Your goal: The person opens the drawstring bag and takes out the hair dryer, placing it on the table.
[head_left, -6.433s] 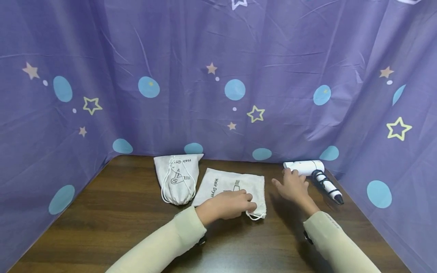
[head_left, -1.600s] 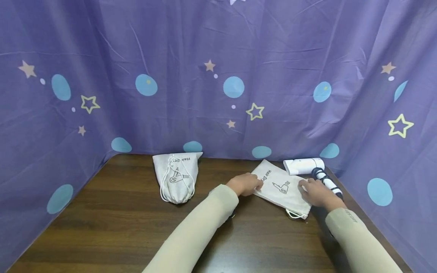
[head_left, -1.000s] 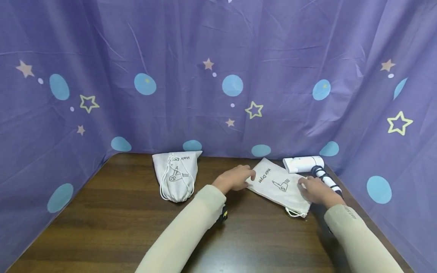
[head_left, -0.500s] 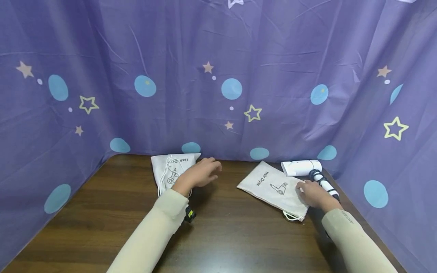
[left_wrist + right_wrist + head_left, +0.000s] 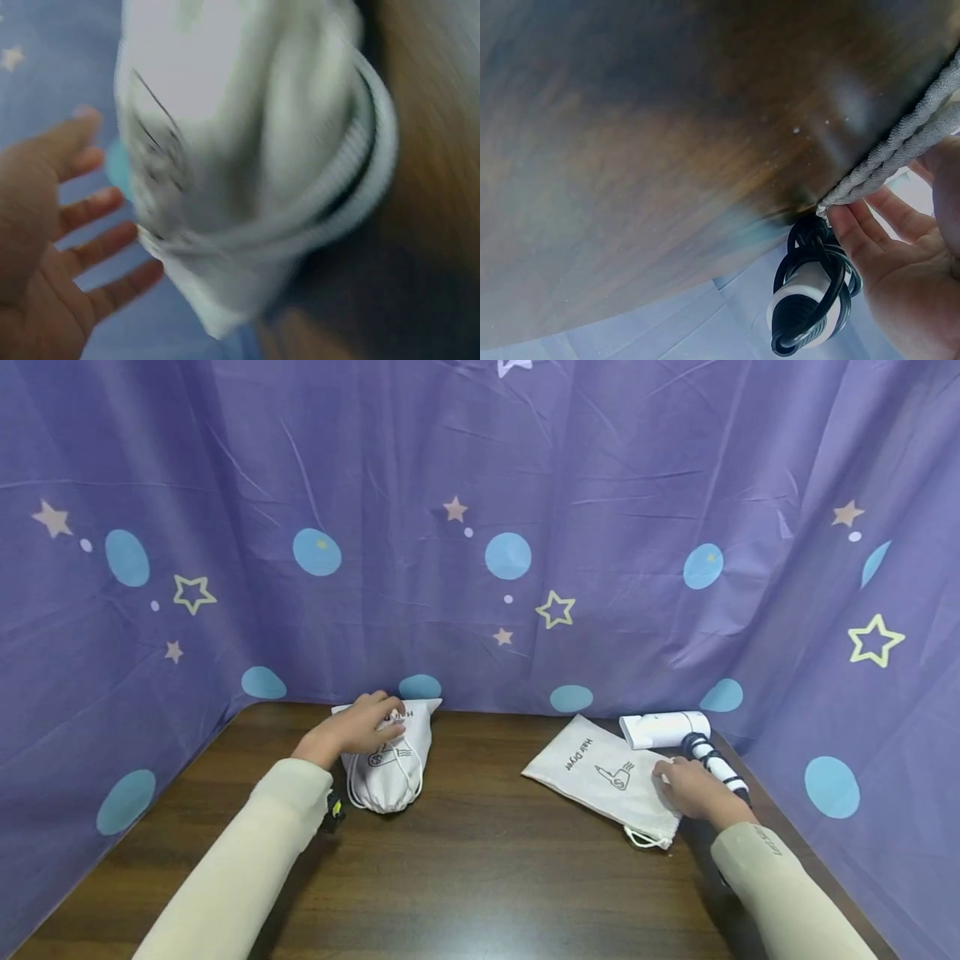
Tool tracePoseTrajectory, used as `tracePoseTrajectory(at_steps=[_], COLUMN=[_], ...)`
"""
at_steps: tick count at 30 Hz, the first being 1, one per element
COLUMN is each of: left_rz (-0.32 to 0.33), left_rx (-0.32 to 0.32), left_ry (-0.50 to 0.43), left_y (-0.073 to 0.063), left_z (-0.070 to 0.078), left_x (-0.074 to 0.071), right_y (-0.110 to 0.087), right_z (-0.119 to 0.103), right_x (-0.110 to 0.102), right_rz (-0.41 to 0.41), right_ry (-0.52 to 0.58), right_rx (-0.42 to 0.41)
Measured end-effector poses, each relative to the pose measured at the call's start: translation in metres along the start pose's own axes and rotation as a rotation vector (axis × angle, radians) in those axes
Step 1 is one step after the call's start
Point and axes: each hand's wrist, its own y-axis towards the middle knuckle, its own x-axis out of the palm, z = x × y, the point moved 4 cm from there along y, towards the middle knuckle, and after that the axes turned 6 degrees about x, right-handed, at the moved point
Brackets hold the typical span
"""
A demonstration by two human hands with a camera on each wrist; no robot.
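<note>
In the head view my left hand (image 5: 360, 724) is over the left drawstring bag (image 5: 386, 783), a plump off-white pouch with a hair dryer print and cords. The left wrist view, blurred, shows its fingers spread beside this bag (image 5: 217, 150), not wrapped round it. My right hand (image 5: 693, 787) rests at the right edge of a flatter drawstring bag (image 5: 588, 777) printed "Hair Dryer". From the right wrist view, its fairly straight fingers (image 5: 870, 232) touch that bag's edge (image 5: 900, 146). Just beyond lies a white hair dryer (image 5: 663, 729), its handle wrapped in black cord.
A brown wooden table (image 5: 480, 877) carries everything. Purple curtains (image 5: 420, 635) with stars and blue dots enclose it at the back and sides. In the right wrist view, the dryer's coiled black cord (image 5: 817, 277) is close to the right hand.
My left hand has left the flatter bag and moved left to the plump one. Earlier, the flatter bag shifted right and turned; my right hand stays at its edge.
</note>
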Motion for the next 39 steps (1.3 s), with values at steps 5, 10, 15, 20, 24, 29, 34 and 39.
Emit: tracePoseTrajectory(at_steps=[5,10,15,20,24,29,34,39], left_rz=[0.009,-0.013,-0.054,-0.085,-0.089,-0.086,-0.083,-0.090], left_rx=[-0.072,-0.074,-0.092,-0.105,-0.115,-0.121,-0.132,-0.123], left_ry=[0.006,0.037,0.044,0.043,0.049,0.062,0.065,0.066], left_y=[-0.008,-0.009,-0.006,-0.003,-0.003,-0.001,0.002,0.004], left_z=[-0.026,-0.033,-0.037,-0.038,-0.036,-0.033,-0.030,-0.023], left_x=[-0.001,-0.003,-0.004,-0.004,-0.005,-0.005,-0.003,0.002], right_y=[0.001,0.002,0.002,0.001,0.001,0.001,0.000,-0.001], right_z=[-0.002,-0.005,-0.006,-0.007,-0.007,-0.008,-0.007,-0.005], right_x=[-0.002,-0.002,-0.001,-0.001,-0.004,-0.007,-0.006,-0.003], right_rz=[0.024,0.019,0.019,0.016,0.028,0.023,-0.016,-0.036], right_ry=[0.003,0.002,0.001,0.002,0.000,-0.011,-0.002,0.005], right_rx=[-0.023,-0.027,-0.025,-0.029,-0.045,-0.036,0.008,0.024])
